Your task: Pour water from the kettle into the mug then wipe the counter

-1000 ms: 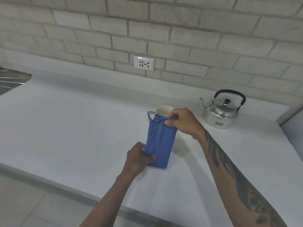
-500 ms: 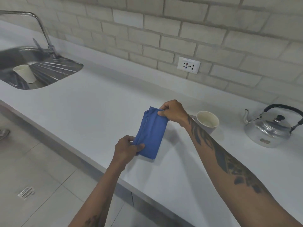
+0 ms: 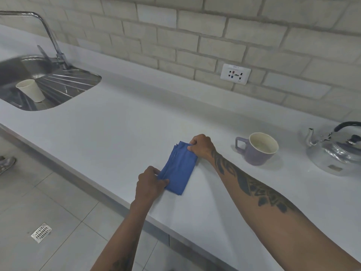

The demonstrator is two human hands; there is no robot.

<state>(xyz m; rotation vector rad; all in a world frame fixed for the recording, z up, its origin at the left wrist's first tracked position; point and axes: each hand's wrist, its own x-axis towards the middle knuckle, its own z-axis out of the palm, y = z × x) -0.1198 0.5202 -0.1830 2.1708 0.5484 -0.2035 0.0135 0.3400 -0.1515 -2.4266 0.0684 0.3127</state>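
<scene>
Lowest in the frame, two bare forearms were seen rising from the bottom edge toward the middle of the white counter [image 3: 109, 133]. The left hand [image 3: 149, 185] was closed on the near, lower-left end of a folded blue cloth [image 3: 178, 169], thumb on top and fingers curled under its edge. The right hand [image 3: 201, 146], on a tattooed forearm, was pinched shut on the far, upper-right end of the same cloth. The cloth was stretched between the two hands as a narrow rectangle, its long axis running diagonally from lower left to upper right of the frame, with the gathered folds bunched at the far end; whether its underside touched the counter could not be told. To the right of the cloth, well apart from it, a lilac mug [image 3: 257, 148] was standing upright on the counter, its mouth open upward and its handle pointed left toward the right hand. Further right, at the frame's edge, a shiny metal kettle [image 3: 336, 151] was set upright, its spout turned left toward the mug and its black handle arched above. In the upper left, a steel sink [image 3: 64, 83] with a tap [image 3: 48, 34] was seen, a white cup [image 3: 31, 90] standing in it. On the brick wall beyond, a socket [image 3: 235, 74] was mounted.
</scene>
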